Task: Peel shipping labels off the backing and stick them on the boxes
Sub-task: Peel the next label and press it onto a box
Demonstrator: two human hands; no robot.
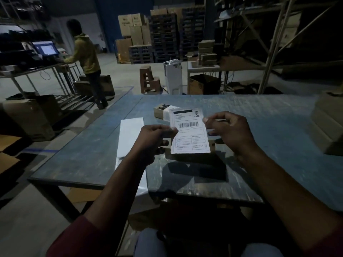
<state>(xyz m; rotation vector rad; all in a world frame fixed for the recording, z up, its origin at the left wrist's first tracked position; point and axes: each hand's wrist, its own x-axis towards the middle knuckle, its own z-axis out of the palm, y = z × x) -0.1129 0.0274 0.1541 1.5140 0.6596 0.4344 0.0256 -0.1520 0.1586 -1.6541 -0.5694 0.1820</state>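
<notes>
Left hand (156, 135), right hand (229, 129) raised, fingers pinched.

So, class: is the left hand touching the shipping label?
Touching. The head view shows the left hand pinching the shipping label at its left edge, fingertips on the paper.

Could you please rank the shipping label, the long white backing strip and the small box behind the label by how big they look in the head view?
1. white backing strip
2. shipping label, though held nearer the camera
3. small box, partly hidden
</notes>
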